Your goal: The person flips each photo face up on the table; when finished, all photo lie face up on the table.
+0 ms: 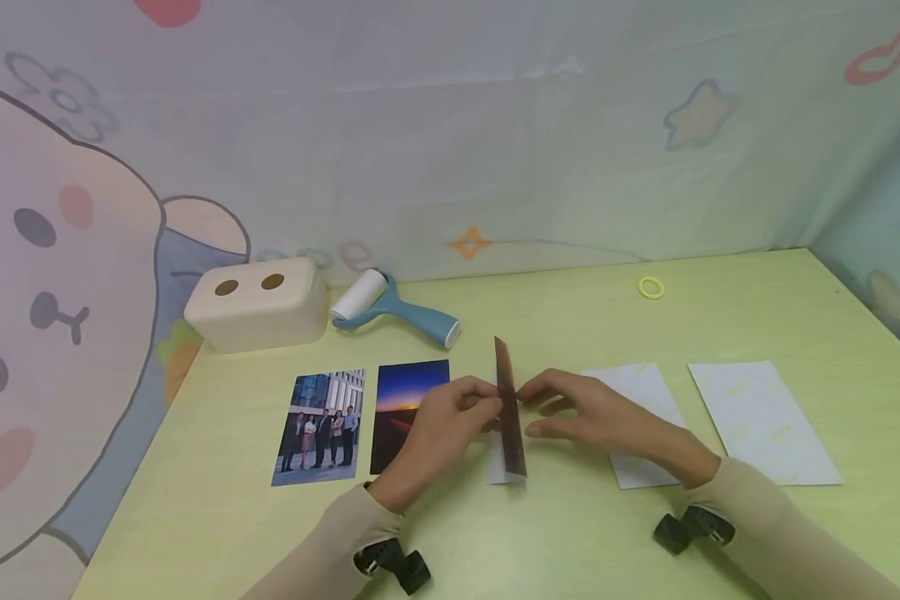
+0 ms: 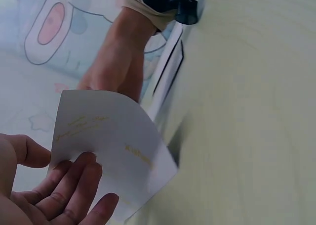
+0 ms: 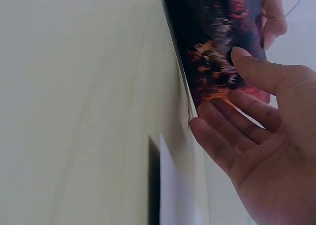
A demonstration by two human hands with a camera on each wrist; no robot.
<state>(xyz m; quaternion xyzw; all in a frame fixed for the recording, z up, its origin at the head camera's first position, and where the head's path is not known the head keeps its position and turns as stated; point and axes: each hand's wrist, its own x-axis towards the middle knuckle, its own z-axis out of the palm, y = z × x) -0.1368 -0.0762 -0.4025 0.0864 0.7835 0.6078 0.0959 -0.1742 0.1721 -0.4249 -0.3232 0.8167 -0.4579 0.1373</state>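
Note:
Upright over the middle of the table stands a photo print (image 1: 512, 408), seen nearly edge-on in the head view. Its white back (image 2: 113, 141), with faint yellow print, faces my left hand (image 1: 453, 425), which pinches it near the edge. A dark picture with orange and red patches (image 3: 215, 52) shows on the side toward my right hand (image 1: 588, 412). The right fingers are loosely bent, with fingertips (image 3: 205, 111) right at the print's edge and the thumb overlapping the picture in the right wrist view. The print bows slightly.
Left of the hands lie a group photo (image 1: 318, 429) and a sunset photo (image 1: 401, 417), partly covered by the left hand. Two white cards, one partly under the right arm (image 1: 637, 400) and another (image 1: 765, 421), lie right. Behind are a cream box (image 1: 258, 308), a blue-handled roller (image 1: 412, 317) and a yellow ring (image 1: 651, 287).

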